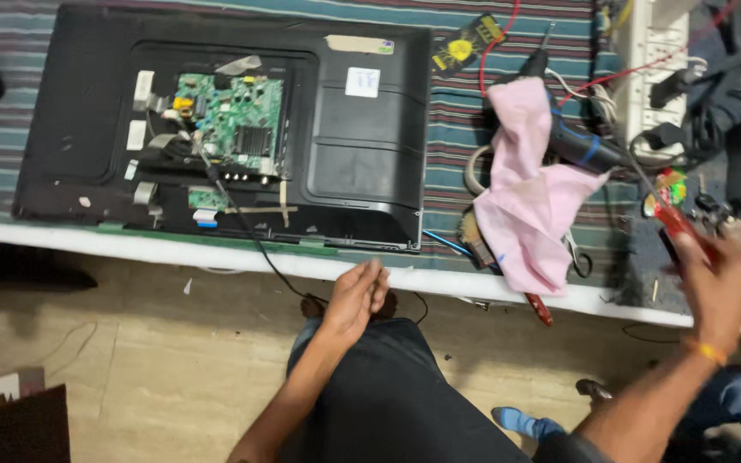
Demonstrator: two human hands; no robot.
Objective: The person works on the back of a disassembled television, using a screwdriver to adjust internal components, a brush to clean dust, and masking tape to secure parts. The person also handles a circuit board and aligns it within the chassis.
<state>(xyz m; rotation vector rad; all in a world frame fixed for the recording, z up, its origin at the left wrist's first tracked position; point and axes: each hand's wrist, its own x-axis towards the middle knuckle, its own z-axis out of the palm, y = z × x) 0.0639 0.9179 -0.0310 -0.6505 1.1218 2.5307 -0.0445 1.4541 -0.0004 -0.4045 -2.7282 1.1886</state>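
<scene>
A flat-screen television lies face down at upper left, green circuit board exposed for access, while the right hand grips a red-handled screwdriver and the loosely curled, empty left hand rests on the knee.

Only 1 view is given, from a camera worn on the person's head. It looks steeply down and forward over the person's lap onto the edge of the striped work surface and the floor below. It sits near enough that both forearms run out of the bottom edge.
</scene>
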